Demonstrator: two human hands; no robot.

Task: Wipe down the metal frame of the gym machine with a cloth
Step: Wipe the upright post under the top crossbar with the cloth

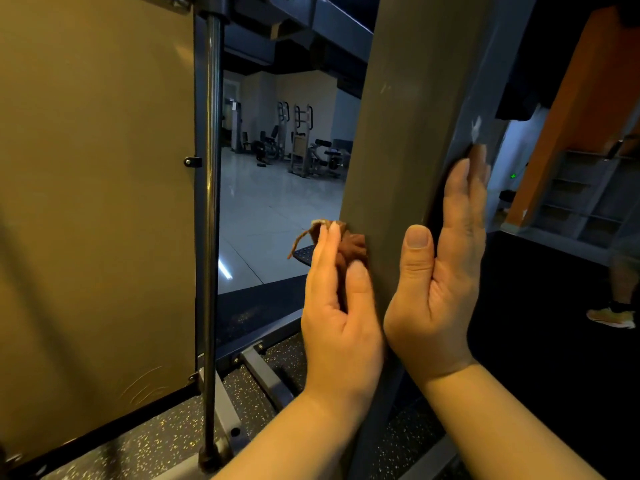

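Note:
A broad grey metal upright point(398, 133) of the gym machine runs top to bottom right in front of me. My left hand point(339, 323) is at the upright's left edge and pinches a bunched brown cloth point(349, 245) between thumb and fingers, pressing it to the metal. My right hand point(440, 289) lies on the upright's right side, thumb on the front face and fingers straight along the side. A brown scrap of cloth point(479, 157) shows at the right fingertips. Whether it joins the left piece behind the upright is hidden.
A tan shield panel point(97, 202) and a chrome guide rod point(211, 202) stand close on the left. Grey base bars point(266, 375) lie on the speckled rubber floor below. Another person's shoe point(613, 317) is at the right. Other gym machines point(301, 143) stand far back.

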